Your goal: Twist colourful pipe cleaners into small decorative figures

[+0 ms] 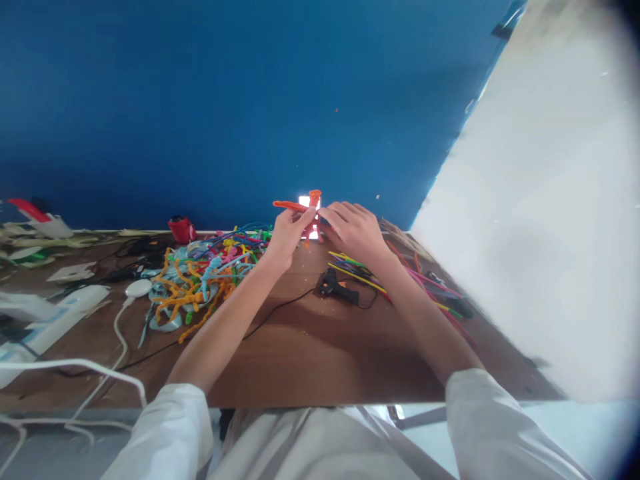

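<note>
An orange piece that looks made of fuzzy pipe cleaner (315, 196) is held up over the far side of the table. My left hand (285, 239) is closed on it, the thumb and fingers pinching, with one orange arm sticking out to the left. My right hand (355, 232) is closed too, its fingertips pinched at the right side of the same piece. Fingers cover the middle of the piece. Behind it, a bright phone-like screen (303, 200) leans near the wall. Nearer to me, a black glue gun (343, 289) lies on the wooden table (320, 360).
To the left is a tangled heap of coloured pipe cleaners (200, 283). Straight pipe cleaners (355, 268) lie under my right forearm. A red object (183, 229) stands by the blue wall (240, 113). White cables (120, 333) and a power strip (65, 320) occupy the left side.
</note>
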The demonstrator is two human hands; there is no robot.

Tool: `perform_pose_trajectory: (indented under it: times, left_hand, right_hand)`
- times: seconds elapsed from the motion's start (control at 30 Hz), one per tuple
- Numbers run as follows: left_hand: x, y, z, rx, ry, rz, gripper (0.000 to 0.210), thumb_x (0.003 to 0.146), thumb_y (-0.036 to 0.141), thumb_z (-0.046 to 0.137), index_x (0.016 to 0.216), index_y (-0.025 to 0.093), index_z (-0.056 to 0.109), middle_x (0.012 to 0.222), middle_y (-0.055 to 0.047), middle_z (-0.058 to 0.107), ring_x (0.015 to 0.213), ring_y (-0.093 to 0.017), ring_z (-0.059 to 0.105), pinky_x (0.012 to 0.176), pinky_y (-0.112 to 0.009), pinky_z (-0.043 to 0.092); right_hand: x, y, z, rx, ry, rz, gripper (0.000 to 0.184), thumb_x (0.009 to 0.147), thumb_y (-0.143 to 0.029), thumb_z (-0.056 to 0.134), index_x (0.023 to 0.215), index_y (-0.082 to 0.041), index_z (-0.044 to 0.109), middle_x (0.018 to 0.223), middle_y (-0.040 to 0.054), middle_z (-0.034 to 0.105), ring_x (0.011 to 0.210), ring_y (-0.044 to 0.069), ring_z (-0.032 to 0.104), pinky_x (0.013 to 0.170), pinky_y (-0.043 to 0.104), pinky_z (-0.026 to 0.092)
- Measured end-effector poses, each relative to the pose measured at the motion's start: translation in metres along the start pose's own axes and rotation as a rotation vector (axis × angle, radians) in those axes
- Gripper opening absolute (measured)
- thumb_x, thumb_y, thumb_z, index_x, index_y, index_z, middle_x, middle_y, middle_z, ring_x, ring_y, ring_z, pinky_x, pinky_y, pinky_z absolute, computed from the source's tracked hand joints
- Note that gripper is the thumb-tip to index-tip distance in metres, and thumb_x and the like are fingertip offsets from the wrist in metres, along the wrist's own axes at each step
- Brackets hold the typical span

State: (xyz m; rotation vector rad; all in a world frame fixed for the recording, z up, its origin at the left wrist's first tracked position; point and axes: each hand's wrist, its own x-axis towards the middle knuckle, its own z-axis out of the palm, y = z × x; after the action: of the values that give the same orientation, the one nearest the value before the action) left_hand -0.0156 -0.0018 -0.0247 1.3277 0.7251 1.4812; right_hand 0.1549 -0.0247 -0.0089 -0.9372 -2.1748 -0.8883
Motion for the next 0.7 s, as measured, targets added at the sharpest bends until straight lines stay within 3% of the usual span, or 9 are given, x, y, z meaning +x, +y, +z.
perform_pose_trajectory:
  times: [0.23, 0.37, 0.47, 0.6, 0.7]
  left_hand:
    - [-0.001, -0.001, 0.002, 0.022, -0.038, -0.024, 0.034, 0.079, 0.048, 0.075, 0.083, 0.017, 0.063, 0.07, 0.001, 0.059, 0.062, -0.008, 0.051, 0.057, -0.021, 0.04]
    - [-0.005, 0.002, 0.005, 0.084, -0.046, 0.037, 0.033, 0.081, 0.048, 0.073, 0.082, 0.017, 0.063, 0.066, 0.002, 0.055, 0.058, -0.008, 0.046, 0.055, -0.022, 0.037]
    - [-0.006, 0.003, 0.005, 0.22, -0.024, 0.178, 0.031, 0.083, 0.046, 0.07, 0.081, 0.016, 0.064, 0.069, 0.0, 0.058, 0.062, -0.009, 0.049, 0.058, -0.024, 0.039]
    - [-0.006, 0.008, 0.002, 0.353, -0.082, 0.356, 0.026, 0.087, 0.042, 0.067, 0.085, 0.016, 0.067, 0.074, -0.001, 0.061, 0.065, -0.01, 0.051, 0.062, -0.024, 0.04]
    - [-0.005, 0.01, 0.001, 0.366, -0.112, 0.385, 0.027, 0.088, 0.043, 0.066, 0.084, 0.016, 0.067, 0.076, -0.001, 0.062, 0.065, -0.009, 0.052, 0.061, -0.024, 0.04]
  right_hand:
    - [-0.002, -0.001, 0.006, 0.062, 0.038, 0.093, 0.029, 0.103, -0.032, 0.04, 0.105, -0.019, 0.066, 0.097, 0.0097, 0.072, 0.085, 0.022, 0.06, 0.072, 0.035, 0.037]
    - [-0.001, -0.004, 0.011, 0.312, 0.136, 0.291, 0.028, 0.102, -0.033, 0.043, 0.087, -0.019, 0.062, 0.087, 0.0069, 0.069, 0.075, 0.018, 0.057, 0.067, 0.032, 0.036]
    - [0.003, -0.007, 0.013, 0.748, 0.146, 0.543, 0.03, 0.096, -0.039, 0.051, 0.072, -0.021, 0.054, 0.067, 0.0009, 0.058, 0.06, 0.013, 0.049, 0.059, 0.029, 0.033]
    - [0.01, -0.011, 0.011, 1.591, 0.018, 0.905, 0.03, 0.079, -0.045, 0.07, 0.071, -0.02, 0.055, 0.057, -0.005, 0.048, 0.049, 0.009, 0.042, 0.049, 0.025, 0.031]
    - [0.012, -0.011, 0.009, 1.868, -0.073, 1.032, 0.029, 0.07, -0.04, 0.078, 0.071, -0.018, 0.059, 0.058, -0.0053, 0.049, 0.05, 0.007, 0.043, 0.048, 0.022, 0.032]
